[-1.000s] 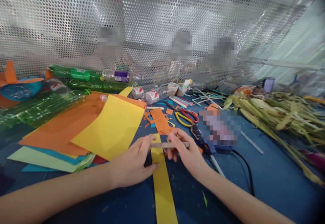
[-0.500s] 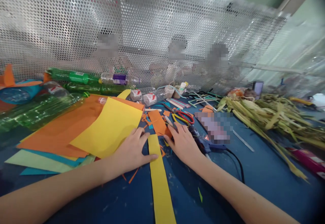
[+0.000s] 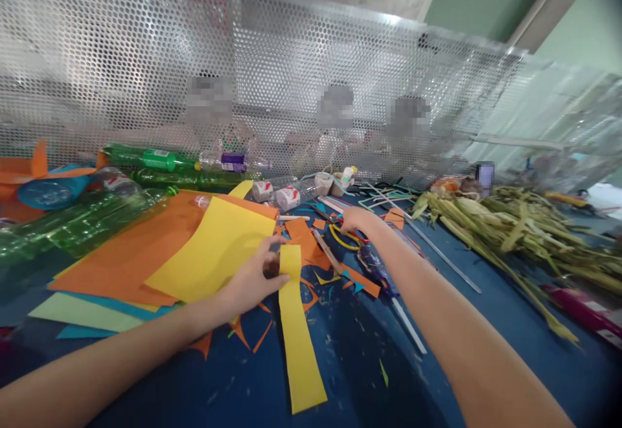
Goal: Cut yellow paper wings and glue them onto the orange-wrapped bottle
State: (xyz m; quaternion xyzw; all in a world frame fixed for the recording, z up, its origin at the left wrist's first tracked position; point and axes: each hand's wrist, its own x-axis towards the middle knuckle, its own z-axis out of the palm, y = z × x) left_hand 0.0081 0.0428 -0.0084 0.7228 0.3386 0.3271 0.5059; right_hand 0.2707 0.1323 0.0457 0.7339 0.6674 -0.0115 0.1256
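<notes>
Over the bench (image 3: 223, 389), the yellow strip (image 3: 296, 331) is clamped near its far end in the left hand's (image 3: 250, 277) grip, seemingly for steadiness; whether the scissors (image 3: 341, 241) are gripped by the right hand (image 3: 360, 219) cannot be told.

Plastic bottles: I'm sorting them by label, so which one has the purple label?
The clear bottle lying by the mesh sheet, just right of the green bottle with a green label; other visible labels are red and white.

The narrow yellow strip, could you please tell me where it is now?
In the head view, the yellow strip is below centre, its upper end in the left hand, right of the large yellow sheet.
</notes>
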